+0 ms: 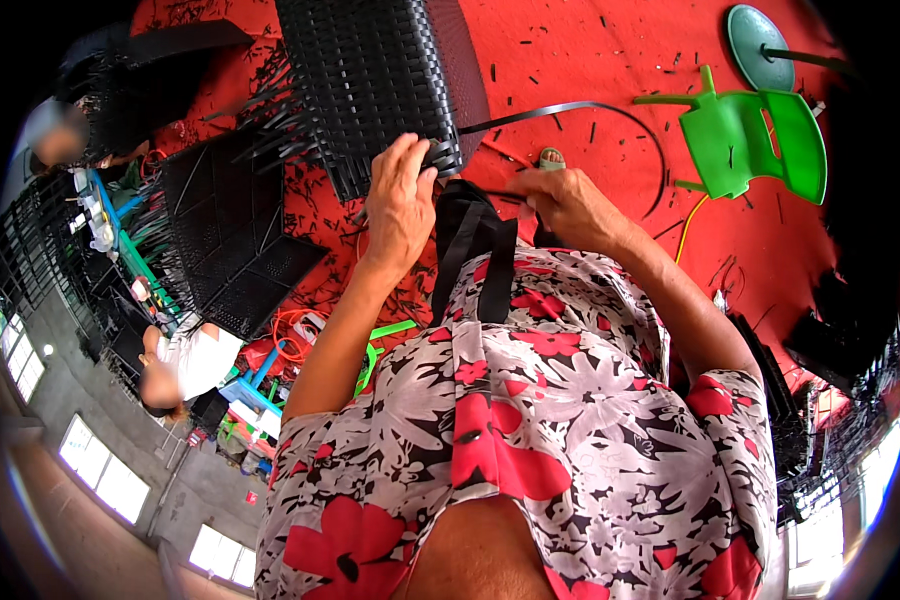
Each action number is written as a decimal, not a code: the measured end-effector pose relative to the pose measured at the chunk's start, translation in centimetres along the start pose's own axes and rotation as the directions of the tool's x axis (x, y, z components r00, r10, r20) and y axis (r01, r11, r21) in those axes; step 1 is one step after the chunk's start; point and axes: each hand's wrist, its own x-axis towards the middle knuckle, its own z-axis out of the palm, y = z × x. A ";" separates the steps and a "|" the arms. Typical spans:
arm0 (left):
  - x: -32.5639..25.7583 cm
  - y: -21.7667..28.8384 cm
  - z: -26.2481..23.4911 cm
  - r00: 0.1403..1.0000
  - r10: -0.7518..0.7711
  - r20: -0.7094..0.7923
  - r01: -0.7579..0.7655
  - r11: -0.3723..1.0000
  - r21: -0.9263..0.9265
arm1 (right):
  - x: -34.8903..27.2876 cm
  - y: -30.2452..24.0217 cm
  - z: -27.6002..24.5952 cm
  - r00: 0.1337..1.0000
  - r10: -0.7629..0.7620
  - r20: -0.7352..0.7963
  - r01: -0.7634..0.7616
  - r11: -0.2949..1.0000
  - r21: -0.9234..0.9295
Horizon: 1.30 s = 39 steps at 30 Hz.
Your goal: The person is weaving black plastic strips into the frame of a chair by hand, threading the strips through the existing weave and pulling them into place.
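A black woven furniture piece point(365, 70) with a basket-like weave of flat strips stands in front of me at the top. My left hand point(400, 205) grips its near corner, fingers and thumb bent round the edge. Many loose strip ends point(280, 115) bristle from the weave's left side. From the right edge a long black flat strip point(570, 106) arcs out over the floor and curls back toward me. Near my waist my right hand point(570, 208) is closed in a pinch on a black strip between the two hands; its fingertips are partly hidden. Black straps point(497, 270) hang over my patterned clothing.
Cut black scraps litter the red floor point(560, 60). To the right are a green plastic chair point(730, 140), lying tipped, and a round-based stand point(755, 50). Dark woven frames point(230, 230) crowd the left, where a person in white point(205, 360) and another person point(58, 135) are.
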 end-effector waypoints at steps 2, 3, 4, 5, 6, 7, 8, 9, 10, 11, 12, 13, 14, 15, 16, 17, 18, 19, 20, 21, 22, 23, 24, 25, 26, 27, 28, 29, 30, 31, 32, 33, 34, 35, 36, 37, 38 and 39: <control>0.4 -1.4 2.1 0.996 -0.047 -0.073 0.045 0.998 -0.036 | 1.5 -0.2 0.3 0.990 -0.031 -0.139 0.040 0.998 0.058; 0.1 -1.8 2.8 0.992 -0.074 -0.106 0.068 0.996 -0.055 | 2.1 -0.8 0.1 0.991 0.063 -0.116 -0.060 0.998 0.032; 0.0 -1.8 3.2 0.985 -0.148 -0.092 0.141 0.986 -0.085 | 2.7 -0.8 0.1 0.986 -0.028 -0.164 0.020 0.998 -0.053; -0.1 -1.8 3.6 0.972 -0.223 -0.077 0.213 0.970 -0.114 | 3.2 -0.6 0.2 0.972 -0.124 -0.202 0.096 0.985 -0.141; -0.1 -1.6 3.9 0.953 -0.296 -0.060 0.285 0.948 -0.142 | 3.8 -0.4 0.4 0.948 -0.222 -0.229 0.169 0.959 -0.229; -0.1 -1.3 4.2 0.937 -0.334 -0.099 0.316 0.934 -0.165 | 4.4 -0.2 0.8 0.952 -0.082 -0.294 0.043 0.990 -0.137; -0.1 -1.1 4.5 0.928 -0.353 -0.114 0.331 0.927 -0.178 | 4.9 0.4 1.2 0.947 -0.072 -0.312 0.035 0.992 -0.124; -0.2 -0.9 4.7 0.919 -0.373 -0.129 0.346 0.919 -0.191 | 5.3 1.2 1.6 0.942 -0.063 -0.329 0.028 0.993 -0.111; -0.4 -0.8 4.9 0.908 -0.394 -0.141 0.363 0.909 -0.202 | 5.7 1.2 1.8 0.938 -0.051 -0.344 0.020 0.995 -0.095; -0.4 -0.5 4.8 0.902 -0.409 -0.139 0.388 0.908 -0.155 | 5.9 1.1 1.8 0.943 -0.014 -0.333 -0.026 0.993 -0.117; -0.4 -0.6 4.6 0.916 -0.377 -0.139 0.363 0.924 -0.119 | 6.1 1.0 1.8 0.946 0.023 -0.322 -0.071 0.988 -0.139; -0.3 -0.7 4.6 0.928 -0.345 -0.136 0.337 0.938 -0.084 | 6.2 0.8 1.8 0.948 0.061 -0.313 -0.117 0.980 -0.163; -0.2 -0.7 4.5 0.940 -0.313 -0.133 0.309 0.950 -0.048 | 6.3 0.8 1.9 0.949 0.084 -0.303 -0.135 0.979 -0.150; -0.2 -0.7 4.5 0.942 -0.308 -0.132 0.305 0.952 -0.042 | 6.5 0.9 2.0 0.950 0.108 -0.294 -0.154 0.979 -0.137; -0.2 -0.6 4.5 0.944 -0.302 -0.131 0.300 0.953 -0.035 | 6.6 1.1 2.1 0.950 0.133 -0.283 -0.173 0.977 -0.122; -0.2 -0.5 4.4 0.946 -0.297 -0.129 0.295 0.955 -0.029 | 6.7 1.4 2.2 0.955 0.145 -0.259 -0.166 0.984 -0.059; 0.0 -0.6 4.5 0.948 -0.296 -0.119 0.297 0.955 -0.013 | 7.0 1.9 2.2 0.959 0.157 -0.235 -0.160 0.987 0.005; 0.1 -0.6 4.5 0.949 -0.297 -0.108 0.299 0.954 0.003 | 7.1 2.0 2.2 0.963 0.168 -0.209 -0.157 0.985 0.070; 0.2 -0.6 4.5 0.950 -0.298 -0.096 0.301 0.953 0.018 | 7.2 2.1 2.1 0.964 0.194 -0.180 -0.180 0.979 0.091; 0.1 -0.6 4.4 0.949 -0.305 -0.085 0.307 0.951 0.018 | 7.3 2.1 2.0 0.964 0.220 -0.151 -0.204 0.972 0.112; 0.2 -0.4 4.4 0.950 -0.303 -0.076 0.307 0.951 0.044 | 7.3 2.0 1.9 0.961 0.245 -0.125 -0.229 0.964 0.132; 0.3 -0.2 4.4 0.951 -0.301 -0.067 0.305 0.950 0.070 | 7.4 2.2 1.8 0.972 0.193 -0.138 -0.181 0.979 0.092; 0.3 -0.1 4.4 0.953 -0.299 -0.058 0.303 0.948 0.096 | 7.4 2.4 1.8 0.979 0.139 -0.148 -0.133 0.990 0.051; 0.2 -0.2 4.5 0.945 -0.324 -0.039 0.326 0.943 0.072 | 7.5 2.4 1.7 0.979 0.142 -0.148 -0.139 0.990 0.035; 0.0 -0.4 4.6 0.937 -0.348 -0.018 0.349 0.936 0.048 | 7.6 2.4 1.6 0.978 0.146 -0.147 -0.145 0.989 0.019; -0.1 -0.6 4.7 0.928 -0.372 0.003 0.372 0.928 0.025 | 7.8 2.2 1.5 0.968 0.208 -0.140 -0.206 0.978 0.029; -0.2 -0.6 4.8 0.928 -0.372 0.003 0.371 0.928 0.037 | 8.0 2.1 1.4 0.954 0.270 -0.131 -0.267 0.963 0.039; -0.2 -0.5 4.8 0.928 -0.372 0.003 0.371 0.927 0.049 | 8.1 2.1 1.3 0.956 0.257 -0.137 -0.258 0.966 0.011; -0.2 -0.5 4.8 0.928 -0.372 0.003 0.371 0.927 0.061 | 8.1 2.1 1.2 0.959 0.245 -0.143 -0.250 0.968 -0.018; -0.1 -0.4 4.8 0.929 -0.369 -0.004 0.368 0.927 0.073 | 8.1 2.1 1.1 0.961 0.232 -0.148 -0.241 0.969 -0.046; 0.0 -0.3 4.8 0.930 -0.366 -0.012 0.366 0.927 0.085 | 8.2 2.1 0.9 0.960 0.247 -0.133 -0.256 0.965 -0.060; 0.0 -0.2 4.8 0.931 -0.364 -0.019 0.364 0.926 0.097 | 8.4 2.1 0.7 0.958 0.262 -0.118 -0.271 0.960 -0.073; 0.0 -0.2 4.8 0.930 -0.367 -0.017 0.367 0.925 0.098 | 8.6 2.2 0.6 0.956 0.275 -0.104 -0.284 0.955 -0.086; 0.0 -0.2 4.9 0.929 -0.370 -0.015 0.370 0.924 0.098 | 8.8 2.2 0.5 0.961 0.262 -0.088 -0.271 0.956 -0.114; 0.0 -0.1 4.9 0.927 -0.374 -0.013 0.373 0.922 0.099 | 9.0 2.3 0.4 0.965 0.250 -0.072 -0.258 0.955 -0.142; 0.0 -0.1 4.9 0.931 -0.365 -0.025 0.365 0.926 0.091 | 9.2 2.3 0.3 0.970 0.238 -0.055 -0.244 0.955 -0.170; 0.0 -0.1 5.0 0.934 -0.356 -0.036 0.357 0.930 0.083 | 9.4 2.2 0.5 0.968 0.244 -0.054 -0.250 0.951 -0.182; 0.1 -0.1 5.0 0.937 -0.346 -0.048 0.349 0.934 0.075 | 9.6 1.9 0.9 0.967 0.250 -0.053 -0.256 0.947 -0.194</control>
